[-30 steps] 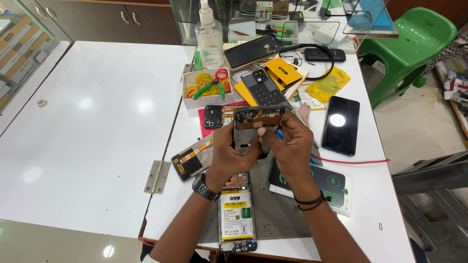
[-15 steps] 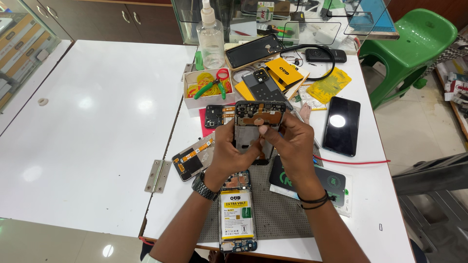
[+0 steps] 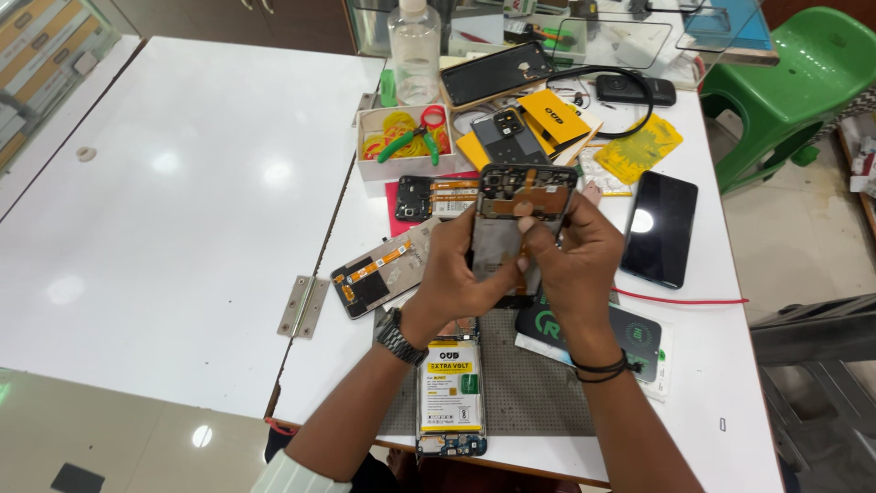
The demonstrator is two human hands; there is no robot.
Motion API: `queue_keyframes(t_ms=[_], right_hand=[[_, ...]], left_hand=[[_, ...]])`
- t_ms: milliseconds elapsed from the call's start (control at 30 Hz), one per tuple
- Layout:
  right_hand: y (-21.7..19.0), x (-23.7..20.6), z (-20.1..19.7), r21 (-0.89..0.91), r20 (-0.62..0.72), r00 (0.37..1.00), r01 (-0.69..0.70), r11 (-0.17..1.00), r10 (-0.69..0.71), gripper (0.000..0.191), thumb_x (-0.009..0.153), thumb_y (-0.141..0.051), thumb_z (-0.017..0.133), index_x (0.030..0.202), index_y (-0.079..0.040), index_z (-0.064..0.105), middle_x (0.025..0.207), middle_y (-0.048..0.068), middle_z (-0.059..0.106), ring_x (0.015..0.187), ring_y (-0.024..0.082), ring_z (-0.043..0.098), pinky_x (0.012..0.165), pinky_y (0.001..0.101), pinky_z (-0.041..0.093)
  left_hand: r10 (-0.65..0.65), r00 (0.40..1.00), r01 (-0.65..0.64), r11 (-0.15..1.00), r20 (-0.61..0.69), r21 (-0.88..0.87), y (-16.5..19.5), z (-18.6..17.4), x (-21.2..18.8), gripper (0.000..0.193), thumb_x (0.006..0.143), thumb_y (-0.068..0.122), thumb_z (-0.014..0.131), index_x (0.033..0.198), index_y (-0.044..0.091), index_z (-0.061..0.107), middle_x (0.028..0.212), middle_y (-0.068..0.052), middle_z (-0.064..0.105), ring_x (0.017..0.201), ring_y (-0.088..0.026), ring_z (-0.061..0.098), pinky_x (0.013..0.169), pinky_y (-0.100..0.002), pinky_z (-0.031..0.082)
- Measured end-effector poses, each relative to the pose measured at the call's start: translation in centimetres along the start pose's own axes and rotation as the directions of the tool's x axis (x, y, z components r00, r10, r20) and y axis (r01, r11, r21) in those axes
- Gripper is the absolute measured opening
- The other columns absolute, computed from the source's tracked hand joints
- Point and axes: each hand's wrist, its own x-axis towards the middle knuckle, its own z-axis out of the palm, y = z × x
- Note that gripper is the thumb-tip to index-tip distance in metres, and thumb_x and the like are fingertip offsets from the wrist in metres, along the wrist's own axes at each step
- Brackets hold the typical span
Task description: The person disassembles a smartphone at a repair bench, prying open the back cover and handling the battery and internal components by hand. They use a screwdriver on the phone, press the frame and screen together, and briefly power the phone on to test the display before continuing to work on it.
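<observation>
A bare white tabletop (image 3: pixel 182 183) fills the left of the view, with a small metal hinge plate (image 3: pixel 302 307) at its seam. Just right of that lies an opened phone frame with orange flex cables (image 3: pixel 374 277), tilted on the table. Behind it stands a white cardboard box of coloured rubber bands (image 3: pixel 403 137) with green-handled cutters (image 3: pixel 408 143) lying in it, and a clear plastic pump bottle (image 3: pixel 415 50) behind the box.

The left hand (image 3: pixel 456 269), a metal watch at its wrist, grips the left edge of a dark opened phone body with exposed boards and an orange flex cable (image 3: pixel 525 196), held upright above the table centre. The right hand (image 3: pixel 575 265), with black bands at its wrist, closes on the right side of the same phone body, its fingertips (image 3: pixel 525 212) pressing on the inner face near the orange cable.

Below the hands a grey work mat (image 3: pixel 529 383) carries another opened phone with a white and yellow labelled battery (image 3: pixel 450 388). Beyond the hands lie yellow packets (image 3: pixel 557 114) and a black phone back cover (image 3: pixel 497 73). Right of the hands a black glossy phone (image 3: pixel 659 228) lies flat, a thin red wire (image 3: pixel 680 298) runs beside it, and a green plastic stool (image 3: pixel 789 87) stands off the table's far right corner.
</observation>
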Motion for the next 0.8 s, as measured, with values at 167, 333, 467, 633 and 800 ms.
queue_keyframes(t_ms=[167, 333, 467, 633, 800], right_hand=[[1.1, 0.9, -0.3, 0.002, 0.072, 0.996, 0.054, 0.999, -0.054, 0.022, 0.094, -0.002, 0.075, 0.116, 0.003, 0.070, 0.108, 0.009, 0.075, 0.091, 0.012, 0.069, 0.075, 0.0266, 0.058], [1.7, 1.7, -1.5, 0.122, 0.118, 0.991, -0.072, 0.990, 0.057, 0.025, 0.090, 0.002, 0.076, 0.114, 0.004, 0.072, 0.108, 0.011, 0.076, 0.096, 0.015, 0.072, 0.088, 0.0296, 0.059], [2.3, 1.7, -2.0, 0.161, 0.119, 0.993, -0.016, 0.987, -0.003, 0.023, 0.089, 0.005, 0.077, 0.111, 0.004, 0.073, 0.107, 0.011, 0.076, 0.096, 0.015, 0.072, 0.089, 0.0312, 0.060], [2.5, 1.5, -1.5, 0.073, 0.036, 0.996, 0.081, 0.994, -0.084, 0.020, 0.092, 0.001, 0.077, 0.111, 0.004, 0.071, 0.107, 0.010, 0.076, 0.092, 0.014, 0.070, 0.084, 0.0309, 0.057], [1.9, 1.7, -0.7, -0.033, 0.068, 0.996, 0.061, 0.998, -0.059, 0.026, 0.096, -0.008, 0.076, 0.120, 0.002, 0.069, 0.114, 0.006, 0.074, 0.104, 0.011, 0.068, 0.094, 0.0278, 0.056]], left_hand=[[-0.005, 1.000, 0.005, 0.996, -0.004, -0.085, -1.0, -0.4, 0.1, 0.041, 0.087, 0.009, 0.073, 0.125, -0.003, 0.060, 0.097, -0.006, 0.075, 0.088, -0.010, 0.072, 0.082, -0.026, 0.059], [-0.007, 1.000, 0.007, 0.999, -0.018, -0.041, -2.3, -0.5, 0.4, 0.041, 0.088, 0.011, 0.075, 0.124, -0.003, 0.061, 0.097, -0.007, 0.076, 0.088, -0.012, 0.075, 0.082, -0.027, 0.060], [0.007, 1.000, -0.004, 0.996, 0.029, -0.093, -2.3, -0.4, 0.4, 0.042, 0.090, 0.010, 0.074, 0.126, -0.004, 0.062, 0.103, -0.010, 0.076, 0.093, -0.012, 0.073, 0.085, -0.027, 0.059], [0.071, 0.997, -0.069, 0.995, 0.016, -0.070, -2.4, 0.2, 0.5, 0.047, 0.088, 0.010, 0.074, 0.130, -0.004, 0.058, 0.108, -0.010, 0.073, 0.098, -0.013, 0.070, 0.090, -0.027, 0.057], [-0.046, 0.999, 0.047, 0.991, 0.014, -0.127, -4.1, 0.0, 0.7, 0.042, 0.094, 0.021, 0.074, 0.126, -0.001, 0.060, 0.104, -0.006, 0.073, 0.094, -0.008, 0.070, 0.085, -0.026, 0.058]])
